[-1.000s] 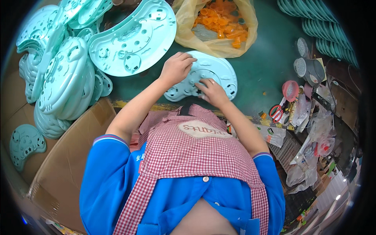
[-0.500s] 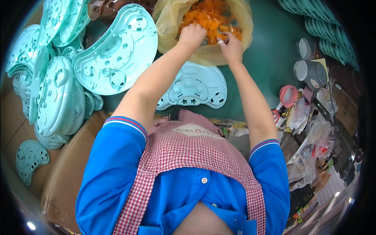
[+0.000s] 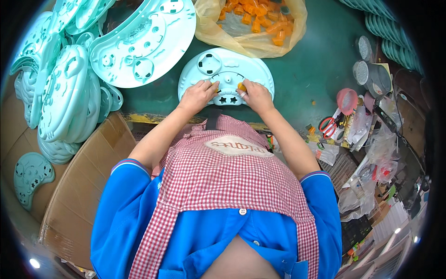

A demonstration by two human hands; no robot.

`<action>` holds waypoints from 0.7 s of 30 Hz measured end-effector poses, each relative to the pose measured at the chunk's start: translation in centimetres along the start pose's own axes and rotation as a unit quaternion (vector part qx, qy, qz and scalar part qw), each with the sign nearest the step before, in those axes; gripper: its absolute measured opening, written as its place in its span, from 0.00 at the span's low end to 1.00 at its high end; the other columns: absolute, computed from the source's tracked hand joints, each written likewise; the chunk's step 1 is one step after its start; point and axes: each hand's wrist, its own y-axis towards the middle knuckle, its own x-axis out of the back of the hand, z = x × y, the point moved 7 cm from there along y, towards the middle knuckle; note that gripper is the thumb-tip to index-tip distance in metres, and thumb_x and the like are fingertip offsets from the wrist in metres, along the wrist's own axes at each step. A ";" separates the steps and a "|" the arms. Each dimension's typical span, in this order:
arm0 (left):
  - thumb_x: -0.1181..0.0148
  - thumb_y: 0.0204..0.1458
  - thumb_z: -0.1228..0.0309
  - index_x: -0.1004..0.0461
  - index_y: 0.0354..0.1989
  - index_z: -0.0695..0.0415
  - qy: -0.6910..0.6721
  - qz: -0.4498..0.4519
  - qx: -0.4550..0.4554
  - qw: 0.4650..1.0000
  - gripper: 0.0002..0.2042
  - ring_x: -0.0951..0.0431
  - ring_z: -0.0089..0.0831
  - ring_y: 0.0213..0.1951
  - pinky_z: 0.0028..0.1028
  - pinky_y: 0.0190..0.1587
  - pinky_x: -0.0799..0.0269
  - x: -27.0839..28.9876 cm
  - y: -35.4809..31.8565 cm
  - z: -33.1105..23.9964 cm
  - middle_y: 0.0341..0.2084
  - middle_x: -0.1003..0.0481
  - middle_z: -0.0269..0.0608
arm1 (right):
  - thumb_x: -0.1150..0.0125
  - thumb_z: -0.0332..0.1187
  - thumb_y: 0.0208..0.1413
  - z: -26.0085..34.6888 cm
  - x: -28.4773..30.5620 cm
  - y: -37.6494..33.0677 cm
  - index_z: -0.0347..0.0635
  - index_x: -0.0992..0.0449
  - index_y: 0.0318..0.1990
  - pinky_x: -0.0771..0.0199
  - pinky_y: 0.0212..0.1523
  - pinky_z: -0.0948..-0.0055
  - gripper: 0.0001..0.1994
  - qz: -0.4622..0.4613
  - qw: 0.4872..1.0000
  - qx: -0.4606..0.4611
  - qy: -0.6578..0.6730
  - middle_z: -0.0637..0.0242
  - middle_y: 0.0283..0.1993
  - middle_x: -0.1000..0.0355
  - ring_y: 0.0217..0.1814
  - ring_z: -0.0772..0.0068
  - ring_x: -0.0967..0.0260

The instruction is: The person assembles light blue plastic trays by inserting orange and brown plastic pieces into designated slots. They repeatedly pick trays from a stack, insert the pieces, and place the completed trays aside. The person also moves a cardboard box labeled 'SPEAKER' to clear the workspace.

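Note:
A curved light-blue plastic panel (image 3: 248,66) lies on the green table in front of me, with star-shaped and other cutouts along its near edge. My left hand (image 3: 199,96) rests on the panel's left part, its fingers pinching a small orange plastic piece that is mostly hidden. Opposite it, my right hand (image 3: 258,96) pinches another orange plastic piece (image 3: 241,86) between thumb and finger, at the panel's surface. Just beyond the panel stands an open yellowish plastic bag (image 3: 297,35) with many loose orange plastic pieces (image 3: 256,24).
A large teal crescent-shaped panel (image 3: 125,51) and stacked teal panels (image 3: 65,102) crowd the left, above a cardboard box (image 3: 86,181). On the right are red-handled scissors (image 3: 328,128), a pink cup (image 3: 346,101), grey cups (image 3: 374,76) and plastic wrappings. More teal parts (image 3: 388,32) stand far right.
Both hands have come back from the bag to the panel, bringing orange pieces. The view has shifted, and more of the panel shows.

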 end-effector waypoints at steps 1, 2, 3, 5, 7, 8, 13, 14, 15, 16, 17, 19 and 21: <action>0.33 0.42 0.67 0.21 0.41 0.53 -0.009 0.004 0.017 1.000 0.15 0.25 0.37 0.34 0.34 0.35 0.27 -0.1 -0.1 0.1 0.29 0.27 0.36 | 0.35 0.42 0.50 -0.2 -0.3 0.0 0.45 0.25 0.42 0.26 0.33 0.59 0.16 0.011 1.000 -0.006 0.003 0.59 0.27 0.26 0.30 0.54 0.27; 0.32 0.42 0.67 0.21 0.39 0.53 -0.017 0.008 0.035 0.999 0.14 0.25 0.37 0.34 0.34 0.35 0.27 0.0 0.1 0.2 0.29 0.27 0.36 | 0.36 0.43 0.51 -0.2 -0.3 0.3 0.45 0.25 0.43 0.26 0.32 0.58 0.16 0.022 1.000 -0.011 0.006 0.59 0.27 0.26 0.29 0.54 0.27; 0.32 0.41 0.67 0.20 0.38 0.54 -0.026 0.011 0.053 0.998 0.14 0.25 0.38 0.33 0.34 0.34 0.27 0.0 0.3 0.4 0.28 0.27 0.37 | 0.36 0.44 0.52 -0.3 -0.1 0.7 0.45 0.26 0.43 0.26 0.32 0.58 0.16 0.033 0.999 -0.015 0.008 0.59 0.27 0.26 0.29 0.53 0.27; 0.31 0.41 0.66 0.20 0.36 0.54 -0.122 0.007 0.094 0.988 0.13 0.25 0.39 0.32 0.34 0.34 0.27 -0.1 0.7 1.4 0.28 0.27 0.38 | 0.37 0.47 0.52 -0.7 2.7 3.5 0.45 0.26 0.43 0.25 0.35 0.57 0.18 0.038 0.999 -0.020 -0.004 0.57 0.28 0.25 0.31 0.51 0.26; 0.30 0.39 0.65 0.20 0.32 0.55 -0.151 0.000 0.150 0.977 0.12 0.25 0.40 0.29 0.35 0.34 0.28 -0.3 0.6 1.9 0.26 0.27 0.41 | 0.40 0.45 0.54 -3.2 6.3 7.6 0.44 0.25 0.42 0.25 0.36 0.56 0.16 -0.073 0.997 0.008 0.020 0.55 0.30 0.26 0.32 0.48 0.26; 0.30 0.39 0.65 0.20 0.32 0.55 -0.137 -0.009 0.161 0.977 0.12 0.25 0.40 0.30 0.34 0.34 0.28 -0.3 0.5 1.7 0.26 0.27 0.40 | 0.41 0.38 0.53 -5.4 8.7 10.5 0.43 0.25 0.42 0.26 0.38 0.57 0.12 -0.137 0.990 -0.037 -0.001 0.53 0.31 0.26 0.35 0.48 0.27; 0.32 0.43 0.57 0.27 0.51 0.49 -0.009 -0.085 0.081 0.993 0.25 0.30 0.37 0.43 0.38 0.47 0.35 4.5 -0.4 0.4 0.41 0.29 0.38 | 0.40 0.35 0.51 -12.6 14.1 18.2 0.46 0.26 0.47 0.29 0.49 0.55 0.15 -0.189 0.955 -0.131 -0.189 0.53 0.50 0.32 0.48 0.49 0.31; 0.34 0.44 0.54 0.29 0.54 0.48 0.064 -0.139 0.043 0.987 0.27 0.32 0.37 0.46 0.41 0.51 0.38 6.5 -1.0 0.9 0.44 0.31 0.37 | 0.37 0.35 0.49 -13.8 13.5 18.8 0.46 0.26 0.45 0.28 0.48 0.56 0.15 -0.153 0.959 -0.124 -0.206 0.55 0.49 0.32 0.46 0.47 0.30; 0.36 0.46 0.54 0.31 0.56 0.48 0.146 -0.168 0.107 0.969 0.28 0.34 0.40 0.52 0.45 0.56 0.46 7.3 -1.8 3.2 0.50 0.32 0.38 | 0.37 0.36 0.49 -13.5 13.4 19.0 0.45 0.26 0.45 0.28 0.47 0.56 0.15 -0.169 0.960 -0.117 -0.189 0.54 0.48 0.31 0.45 0.47 0.30; 0.36 0.46 0.59 0.33 0.58 0.46 0.206 -0.183 0.182 0.944 0.28 0.38 0.42 0.59 0.47 0.57 0.45 8.1 -2.4 5.8 0.58 0.36 0.39 | 0.38 0.36 0.50 -13.3 13.3 18.7 0.45 0.26 0.44 0.28 0.46 0.56 0.14 -0.185 0.961 -0.112 -0.173 0.54 0.47 0.31 0.45 0.48 0.30; 0.38 0.47 0.66 0.29 0.54 0.46 0.250 -0.166 0.197 0.933 0.22 0.38 0.44 0.61 0.47 0.57 0.42 10.1 -1.6 7.2 0.61 0.36 0.41 | 0.38 0.37 0.51 -12.8 13.3 18.1 0.45 0.26 0.44 0.28 0.46 0.56 0.13 -0.199 0.961 -0.108 -0.157 0.54 0.46 0.31 0.44 0.48 0.30; 0.41 0.47 0.75 0.22 0.44 0.47 0.278 -0.169 0.114 0.939 0.14 0.25 0.38 0.51 0.38 0.49 0.30 10.8 -2.7 9.1 0.49 0.25 0.38 | 0.39 0.38 0.53 -12.0 13.0 17.3 0.44 0.26 0.43 0.29 0.44 0.56 0.13 -0.177 0.970 -0.165 -0.028 0.54 0.43 0.31 0.44 0.48 0.30; 0.43 0.47 0.77 0.21 0.40 0.49 0.261 -0.232 0.060 0.935 0.12 0.20 0.34 0.44 0.31 0.43 0.26 13.5 -1.8 7.5 0.42 0.20 0.36 | 0.42 0.38 0.57 -10.2 13.1 15.3 0.46 0.27 0.50 0.31 0.42 0.57 0.15 -0.234 0.962 -0.133 0.045 0.52 0.37 0.30 0.41 0.49 0.31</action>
